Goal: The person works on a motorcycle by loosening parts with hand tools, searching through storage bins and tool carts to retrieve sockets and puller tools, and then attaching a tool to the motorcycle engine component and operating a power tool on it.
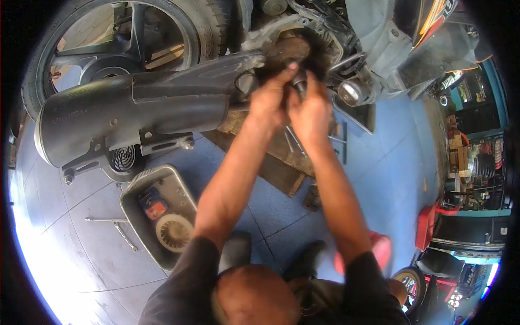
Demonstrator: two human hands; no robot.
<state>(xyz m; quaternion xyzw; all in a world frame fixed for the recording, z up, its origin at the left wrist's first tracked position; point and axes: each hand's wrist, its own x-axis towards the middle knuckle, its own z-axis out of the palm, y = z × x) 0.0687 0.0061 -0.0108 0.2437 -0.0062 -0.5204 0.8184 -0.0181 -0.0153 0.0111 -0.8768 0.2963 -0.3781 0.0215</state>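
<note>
In the head view, my left hand [268, 100] and my right hand [311, 111] are close together at the open engine side of a motorcycle. Their fingers are closed around a small dark cylindrical part [298, 81], blurred and largely covered by the fingers. Just beyond the fingertips shows a brownish round part [292, 49] inside the engine housing [338, 40]. To the left of my left hand lies the black exhaust muffler [179, 111], fixed along the rear wheel [197, 32].
A grey tub [187, 184] on the tiled floor holds a fan-like wheel [174, 233] and a small red-blue packet [153, 205]. Beside it lies a metal wrench [125, 236]. Wooden boards [279, 173] lie below the engine. A red object [379, 249] is near my right arm.
</note>
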